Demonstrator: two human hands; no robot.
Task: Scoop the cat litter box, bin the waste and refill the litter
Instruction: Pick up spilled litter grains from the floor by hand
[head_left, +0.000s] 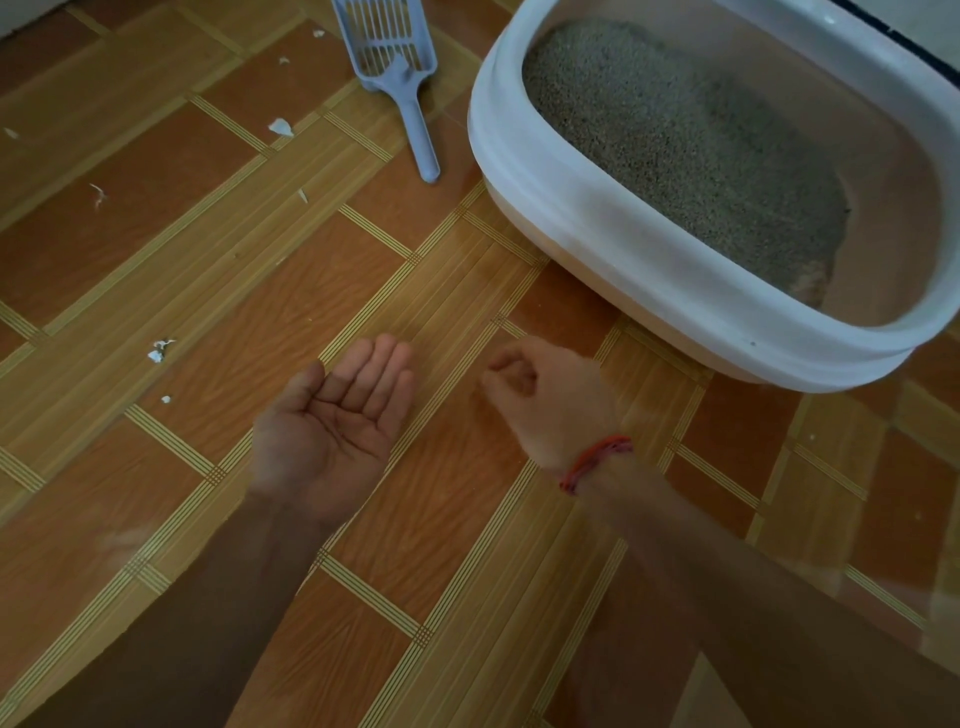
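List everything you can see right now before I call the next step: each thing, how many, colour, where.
Litter box: one, white rim over a beige base, on the floor upper right.
Litter: one bed, grey-brown, inside the box, thin toward its near right end.
Scoop: one, pale blue, slotted, lying on the floor left of the box, handle toward the camera.
Scraps: several, white, scattered on the floor at left.
Floor: orange-brown wood-pattern tiles.
Bracelet: one, red, on the right wrist.
Left hand: palm up, open, empty.
Right hand: fingertips pinched together just above the floor; anything held is too small to tell.
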